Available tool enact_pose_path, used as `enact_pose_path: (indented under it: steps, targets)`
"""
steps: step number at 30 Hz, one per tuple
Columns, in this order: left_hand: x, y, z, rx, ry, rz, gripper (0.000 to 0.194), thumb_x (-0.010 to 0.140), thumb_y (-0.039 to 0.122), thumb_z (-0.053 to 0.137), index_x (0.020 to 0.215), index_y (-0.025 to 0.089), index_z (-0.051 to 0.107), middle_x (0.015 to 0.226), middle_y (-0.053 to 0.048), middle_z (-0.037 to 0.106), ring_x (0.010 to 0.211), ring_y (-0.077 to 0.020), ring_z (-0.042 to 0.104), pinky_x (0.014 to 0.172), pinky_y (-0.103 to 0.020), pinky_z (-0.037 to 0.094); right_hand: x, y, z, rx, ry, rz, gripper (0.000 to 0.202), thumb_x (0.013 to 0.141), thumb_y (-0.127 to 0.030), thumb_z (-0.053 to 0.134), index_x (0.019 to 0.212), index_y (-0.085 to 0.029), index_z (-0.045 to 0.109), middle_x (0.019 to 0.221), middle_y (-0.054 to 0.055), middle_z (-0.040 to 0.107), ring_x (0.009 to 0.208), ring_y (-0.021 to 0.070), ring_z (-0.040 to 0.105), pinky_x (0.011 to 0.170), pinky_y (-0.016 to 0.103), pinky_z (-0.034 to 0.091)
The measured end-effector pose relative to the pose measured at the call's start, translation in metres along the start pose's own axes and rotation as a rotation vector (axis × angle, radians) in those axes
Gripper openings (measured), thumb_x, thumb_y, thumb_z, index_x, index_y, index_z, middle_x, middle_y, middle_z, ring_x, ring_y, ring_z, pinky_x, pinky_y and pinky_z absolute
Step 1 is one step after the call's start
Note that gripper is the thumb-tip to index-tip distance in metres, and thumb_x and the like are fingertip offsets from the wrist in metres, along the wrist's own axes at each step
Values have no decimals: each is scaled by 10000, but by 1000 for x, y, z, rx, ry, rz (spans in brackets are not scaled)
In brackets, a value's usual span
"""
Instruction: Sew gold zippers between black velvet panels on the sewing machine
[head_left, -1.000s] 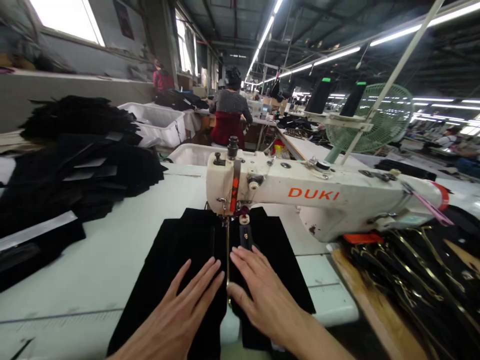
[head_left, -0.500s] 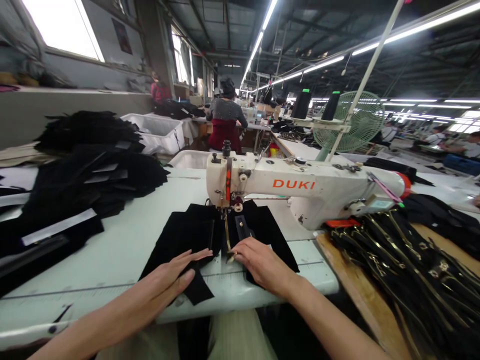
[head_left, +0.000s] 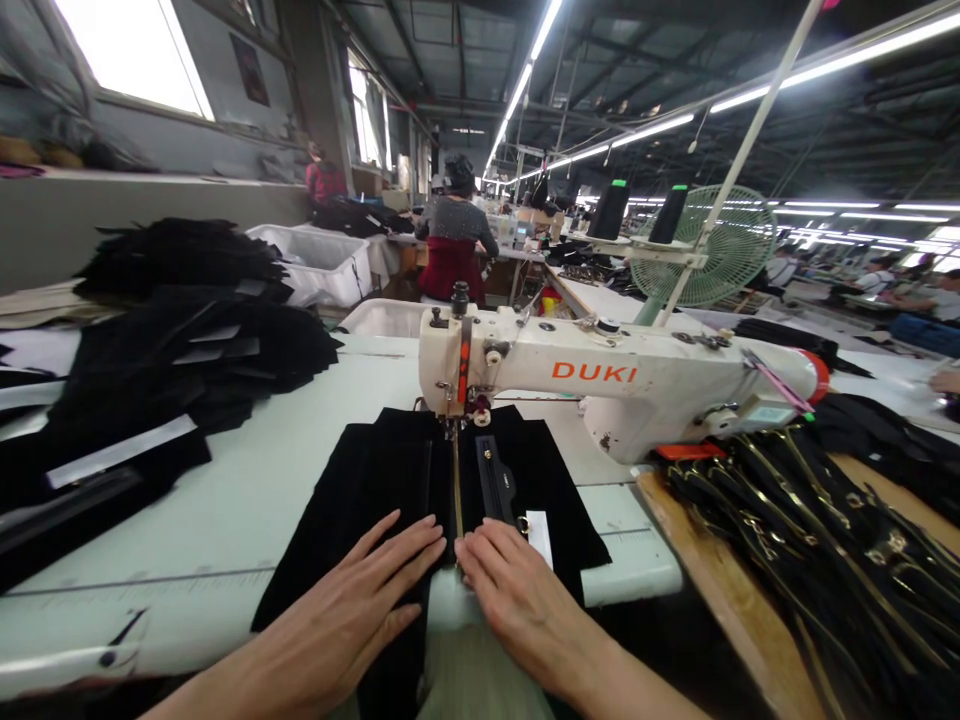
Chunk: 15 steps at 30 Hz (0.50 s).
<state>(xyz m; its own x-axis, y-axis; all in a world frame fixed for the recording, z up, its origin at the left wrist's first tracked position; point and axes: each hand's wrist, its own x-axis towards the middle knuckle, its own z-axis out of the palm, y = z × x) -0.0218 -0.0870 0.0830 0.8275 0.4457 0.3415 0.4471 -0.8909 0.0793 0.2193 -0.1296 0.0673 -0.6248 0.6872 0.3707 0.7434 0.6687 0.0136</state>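
Observation:
A black fabric piece [head_left: 375,480] lies under the needle area of the white sewing machine [head_left: 525,350]. A narrow gold zipper [head_left: 459,490] on black tape runs from the presser foot toward me. My left hand [head_left: 367,590] rests flat on the fabric left of the zipper, fingers stretched out and holding nothing. My right hand [head_left: 517,595] has its fingers bent and pressed together at the zipper's near end, which they partly hide. A dark panel with a small gold stud [head_left: 495,475] and a white label [head_left: 538,535] lie on the fabric's right half.
Black fabric stacks [head_left: 187,340] cover the table's left side. On a wooden board [head_left: 697,560] at right lies a heap of black strips with gold zippers [head_left: 810,520]. Thread cones [head_left: 611,210] and a green fan [head_left: 720,245] stand behind. Another person [head_left: 454,225] sits ahead.
My left hand has moved right, its fingers now flat beside the zipper. My right hand has shifted slightly down. The fabric lies spread further toward me, and the white label shows more fully.

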Motion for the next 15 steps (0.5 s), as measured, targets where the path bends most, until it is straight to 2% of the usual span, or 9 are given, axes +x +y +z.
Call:
enact_pose_path:
  steps: [3,6,9,12,15]
  targets:
    - [1,3,7,49,76,32,569,1071,208,320,1594,223,97,1462,-67,538,1302,-205,549,1075,-377,457,0,-2,-3,73,7,26,402,908,-4,540,1309,-30,532,1113,136,631,1058,271,565,1050,423,441]
    - [1,6,13,104,120,87,544,1074,170,257,1592,176,92,1401,-91,597,1264,-205,586,1045,-358,485,3,-1,-5,305,43,206,303,896,-75,645,1189,-147,625,1045,72,636,983,238,577,934,398,495]
    - [-2,7,20,140,119,120,587,1027,73,281,1587,134,116,1401,-117,591,1261,-221,587,1051,-358,480,6,0,-2,458,87,366,257,847,-83,726,1061,-217,675,1022,28,633,963,218,575,861,361,497]
    - [-4,8,23,168,101,121,727,902,-56,304,1584,108,115,1436,-130,550,1291,-230,557,1058,-350,474,7,-2,2,469,116,387,275,833,-48,717,1045,-219,678,1018,26,630,961,217,569,860,366,486]
    - [-3,9,22,185,95,143,817,824,-93,301,1585,96,75,1432,-125,550,1279,-220,568,1052,-333,478,6,-5,3,453,124,360,286,848,-40,683,1084,-201,670,1025,41,628,959,222,567,846,370,493]
